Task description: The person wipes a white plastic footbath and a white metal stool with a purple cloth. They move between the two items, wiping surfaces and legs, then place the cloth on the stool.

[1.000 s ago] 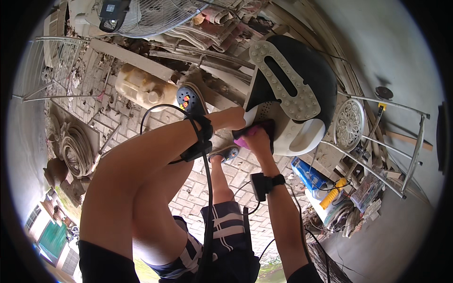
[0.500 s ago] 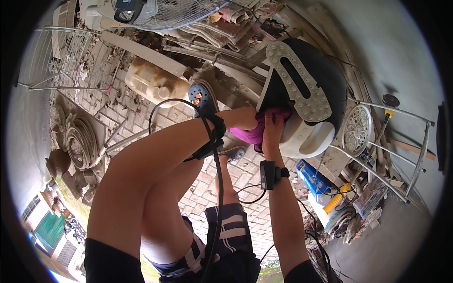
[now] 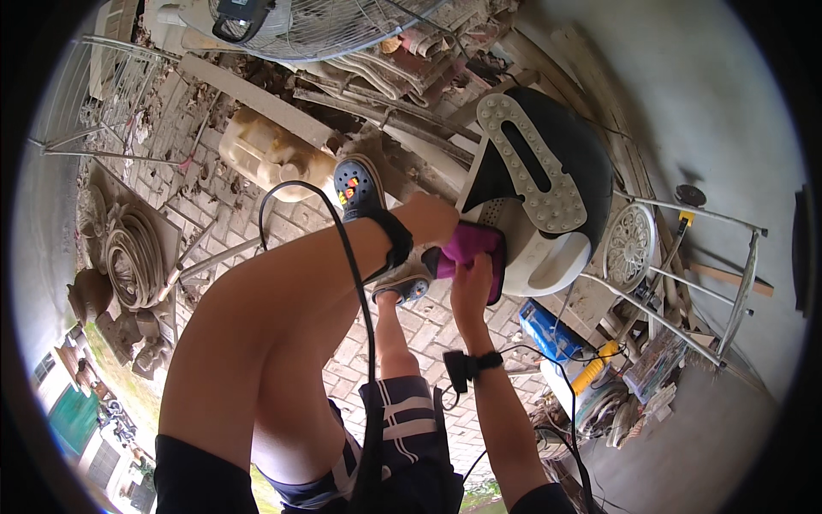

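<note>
A purple fabric piece with dark edging is between my hands, just in front of a black-and-white plastic thing topped by a pale studded panel with a long slot. My left hand is at the fabric's left side; its fingers are mostly hidden, but it seems closed on the fabric. From below, my right hand has its fingers closed on the lower part of the fabric. Exactly what kind of article the fabric is, I cannot make out. A dark opening and a perforated part show behind it.
A dirty plastic jerrycan lies beyond my left foot. At the far side stands a large fan by stacked boards. A metal rack leans at right, near a blue box. Cables hang across my arms; a coiled hose lies left.
The purple fabric has come out from against the plastic thing toward me and is spread wider, showing its dark edge. My right hand has moved down and left with it.
</note>
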A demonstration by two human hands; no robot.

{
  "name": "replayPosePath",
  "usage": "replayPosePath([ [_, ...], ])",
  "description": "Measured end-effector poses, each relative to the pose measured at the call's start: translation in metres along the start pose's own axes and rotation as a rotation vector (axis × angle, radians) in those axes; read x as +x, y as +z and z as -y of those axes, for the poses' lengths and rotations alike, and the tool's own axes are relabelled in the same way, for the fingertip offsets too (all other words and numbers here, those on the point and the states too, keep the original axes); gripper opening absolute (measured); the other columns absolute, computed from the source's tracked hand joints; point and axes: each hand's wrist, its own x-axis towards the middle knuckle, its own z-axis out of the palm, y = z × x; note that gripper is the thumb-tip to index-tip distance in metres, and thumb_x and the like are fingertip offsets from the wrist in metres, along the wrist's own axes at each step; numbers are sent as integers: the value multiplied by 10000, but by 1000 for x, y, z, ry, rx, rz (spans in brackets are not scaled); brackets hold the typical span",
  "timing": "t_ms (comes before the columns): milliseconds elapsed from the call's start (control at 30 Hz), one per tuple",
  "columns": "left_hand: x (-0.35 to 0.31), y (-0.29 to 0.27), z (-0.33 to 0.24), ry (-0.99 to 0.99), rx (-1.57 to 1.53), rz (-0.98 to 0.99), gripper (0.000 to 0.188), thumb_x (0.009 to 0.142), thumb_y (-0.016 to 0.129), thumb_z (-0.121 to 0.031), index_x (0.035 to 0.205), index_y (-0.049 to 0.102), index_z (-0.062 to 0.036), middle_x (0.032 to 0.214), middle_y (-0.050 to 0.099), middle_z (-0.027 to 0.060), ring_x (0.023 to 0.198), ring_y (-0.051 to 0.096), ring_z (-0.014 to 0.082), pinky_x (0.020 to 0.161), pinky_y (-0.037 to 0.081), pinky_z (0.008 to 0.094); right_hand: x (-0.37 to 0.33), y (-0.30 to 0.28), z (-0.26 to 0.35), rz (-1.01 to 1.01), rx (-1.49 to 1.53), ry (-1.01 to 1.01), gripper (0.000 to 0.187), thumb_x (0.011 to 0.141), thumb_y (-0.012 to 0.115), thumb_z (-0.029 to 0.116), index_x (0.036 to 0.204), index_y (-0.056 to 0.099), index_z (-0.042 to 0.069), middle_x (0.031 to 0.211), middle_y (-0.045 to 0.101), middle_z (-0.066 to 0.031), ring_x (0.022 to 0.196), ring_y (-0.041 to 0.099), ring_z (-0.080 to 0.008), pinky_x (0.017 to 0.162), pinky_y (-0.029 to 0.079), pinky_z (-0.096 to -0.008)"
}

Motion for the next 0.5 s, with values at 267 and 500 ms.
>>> replayPosePath([
  [267, -47, -19, -46, 303, -161, -97, 505, 712, 819, -444, 1001, 729, -40, 953, 734, 169, 939, 708, 361, 771, 559, 460, -5, -97, 44, 14, 1150, 521, 287, 891, 682, 12, 1171, 624, 10, 1070, 667, -26, 930, 613, -85, 845, 476, -238],
  [500, -21, -32, -26, 363, -713, 1, 421, 805, 685, -269, 1142, 658, -18, 952, 716, 161, 870, 681, 274, 795, 521, 392, 56, -220, 46, 621, 253, 275, 397, 932, 724, 188, 1271, 612, 15, 1176, 687, -125, 1041, 654, -193, 909, 511, -323],
])
